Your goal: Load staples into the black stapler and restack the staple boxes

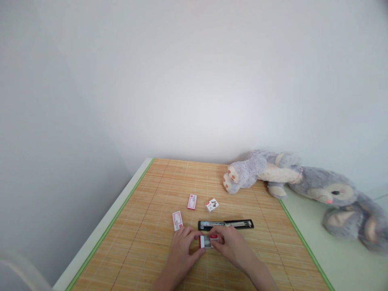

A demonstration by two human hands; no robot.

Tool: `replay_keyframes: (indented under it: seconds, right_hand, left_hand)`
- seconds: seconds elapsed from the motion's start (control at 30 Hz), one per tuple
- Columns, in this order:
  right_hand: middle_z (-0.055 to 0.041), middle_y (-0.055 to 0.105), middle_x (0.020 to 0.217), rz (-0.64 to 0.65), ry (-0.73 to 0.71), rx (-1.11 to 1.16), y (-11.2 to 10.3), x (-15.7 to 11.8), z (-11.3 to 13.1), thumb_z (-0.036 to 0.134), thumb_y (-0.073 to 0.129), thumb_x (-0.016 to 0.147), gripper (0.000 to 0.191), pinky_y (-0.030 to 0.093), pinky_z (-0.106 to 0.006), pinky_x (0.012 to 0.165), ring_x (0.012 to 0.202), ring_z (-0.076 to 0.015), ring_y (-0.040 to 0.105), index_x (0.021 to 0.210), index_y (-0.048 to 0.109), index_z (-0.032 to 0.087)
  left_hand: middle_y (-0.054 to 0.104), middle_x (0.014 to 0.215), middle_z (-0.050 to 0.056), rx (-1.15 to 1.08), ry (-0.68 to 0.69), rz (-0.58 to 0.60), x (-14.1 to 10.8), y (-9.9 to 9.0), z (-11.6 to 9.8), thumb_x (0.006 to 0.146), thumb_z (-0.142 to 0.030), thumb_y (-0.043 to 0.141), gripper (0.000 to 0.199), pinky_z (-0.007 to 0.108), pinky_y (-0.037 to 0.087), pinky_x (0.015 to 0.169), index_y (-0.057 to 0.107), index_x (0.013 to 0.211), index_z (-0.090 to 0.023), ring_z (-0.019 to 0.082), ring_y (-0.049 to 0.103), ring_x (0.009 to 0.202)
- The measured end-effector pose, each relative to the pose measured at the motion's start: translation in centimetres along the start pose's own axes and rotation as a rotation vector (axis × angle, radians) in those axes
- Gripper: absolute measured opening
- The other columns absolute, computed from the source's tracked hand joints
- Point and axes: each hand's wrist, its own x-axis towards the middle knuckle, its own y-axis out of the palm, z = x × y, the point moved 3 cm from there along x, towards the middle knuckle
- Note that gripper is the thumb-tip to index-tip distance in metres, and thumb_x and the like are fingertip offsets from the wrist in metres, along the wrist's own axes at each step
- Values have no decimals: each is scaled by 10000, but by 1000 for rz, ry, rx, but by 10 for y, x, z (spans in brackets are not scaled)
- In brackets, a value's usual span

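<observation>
Near the front of the bamboo mat, a small red and white box [202,241] is slid partly open, and grey contents show in its middle. My left hand [184,247] grips its left end between thumb and fingers. On its right end are the pinched fingers of my right hand [229,243]. Just beyond both hands lies a black stapler [226,224], opened out flat with its metal parts showing. One white box with a red border [177,220] lies beside my left fingertips.
Farther back on the mat [182,173] lie another red-bordered box [192,201] and a white box with a dark picture [212,205]. A grey plush rabbit [279,173] stretches across the back right, by the wall.
</observation>
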Motion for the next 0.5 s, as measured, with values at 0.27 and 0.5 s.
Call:
replay_keyframes:
  seconds: [0.27, 0.5]
  right_hand:
    - [41, 707, 767, 41, 98, 55, 4, -29, -41, 232, 664, 803, 332, 368, -244, 631, 714, -176, 657, 1129, 669, 294]
    - [27, 719, 801, 23, 59, 130, 24, -23, -21, 236, 694, 795, 374, 419, -254, 657, 734, -190, 664, 1165, 679, 289]
  left_hand:
    - [719, 1058, -6, -29, -8, 60, 3, 9, -5, 857, -354, 774, 376, 411, 416, 977, 679, 1220, -339, 256, 593, 1065]
    - [697, 1148, 19, 15, 24, 32, 2, 17, -13, 868, -457, 761, 501, 410, 443, 981, 631, 1342, -363, 257, 594, 1090]
